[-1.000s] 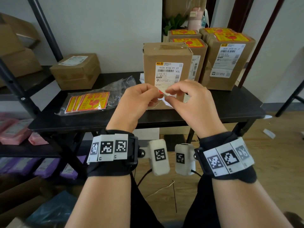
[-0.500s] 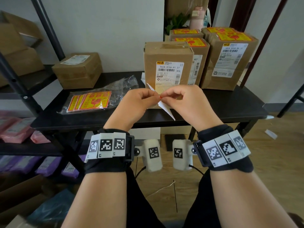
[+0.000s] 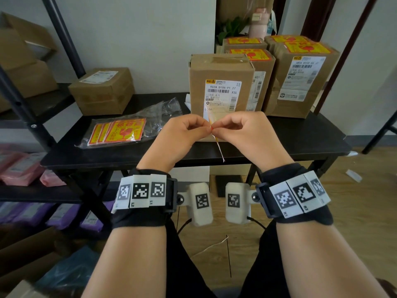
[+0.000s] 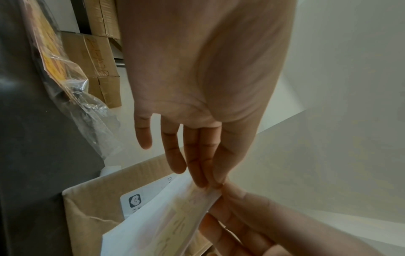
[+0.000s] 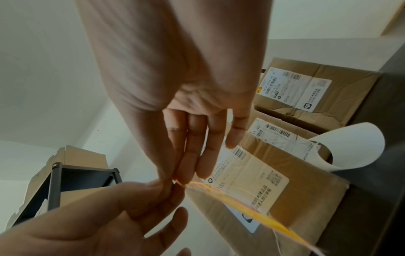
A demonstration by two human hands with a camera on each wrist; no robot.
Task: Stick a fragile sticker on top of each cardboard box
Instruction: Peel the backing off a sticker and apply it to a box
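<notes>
My left hand [image 3: 180, 136] and right hand [image 3: 240, 134] together pinch sticker [image 3: 216, 134] before unstickered box [image 3: 219, 82]; bag [image 3: 129, 127] holds spare stickers.

Sticker [image 3: 216, 134] edge-on, perhaps half-peeled

Front cardboard box [image 3: 219, 82] — shipping label [image 3: 223, 95] reading "902A D106-P1 27" and "XSL". Box behind it [image 3: 261, 87] — label showing "401". Right-hand box [image 3: 300, 82] — label code only partly legible. Bagged stickers [image 3: 120, 131] — red Chinese characters, too small to transcribe.
</notes>
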